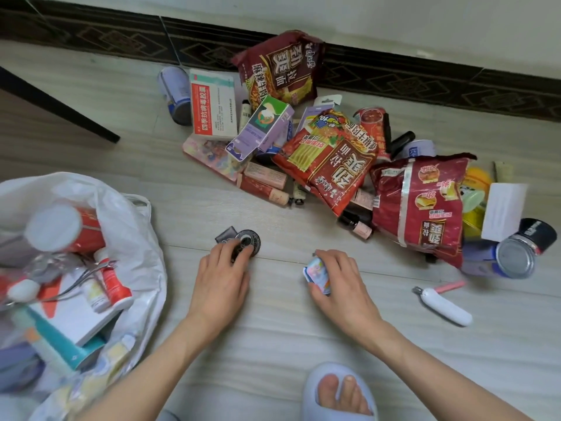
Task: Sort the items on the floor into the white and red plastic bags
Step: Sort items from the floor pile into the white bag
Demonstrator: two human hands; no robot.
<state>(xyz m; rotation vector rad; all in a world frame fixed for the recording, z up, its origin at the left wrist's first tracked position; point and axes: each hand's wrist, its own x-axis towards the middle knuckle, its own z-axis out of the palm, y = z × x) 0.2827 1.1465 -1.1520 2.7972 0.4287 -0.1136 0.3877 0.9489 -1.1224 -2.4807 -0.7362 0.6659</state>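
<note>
Head view: both hands are seen low over a pale tiled floor (273, 329). The left hand (220, 278) is laid on a round black patterned item (249, 242), its fingers curled over the near edge of it; a small dark flat piece (226, 233) lies touching that item on its far left side. Whether the round item is lifted cannot be told. The right hand (341, 284) is closed around a small blue and white packet (317, 276), which is pinched between thumb and fingers just above the floor.

A white plastic bag (136, 226) is observed at the near left, open, with a red canister with a white lid (65, 229), a red and white bottle (113, 281), metal nippers (88, 276) and a white and teal box (66, 326) inside it.

A heap of unsorted items is recorded far and right of the hands, near a dark patterned skirting (394, 83). Noted in it are three red noodle packs (328, 165), a white and red medicine box (212, 106), a purple carton (264, 129), a blue and white can (177, 94) at the far left edge, and a tin with a silver end (513, 258) at the right edge. A white clipper-like tool (446, 306) lies apart at the near right, beside a pink stick (449, 287). A foot in a pale blue slipper (340, 390) is seen at the near edge.
</note>
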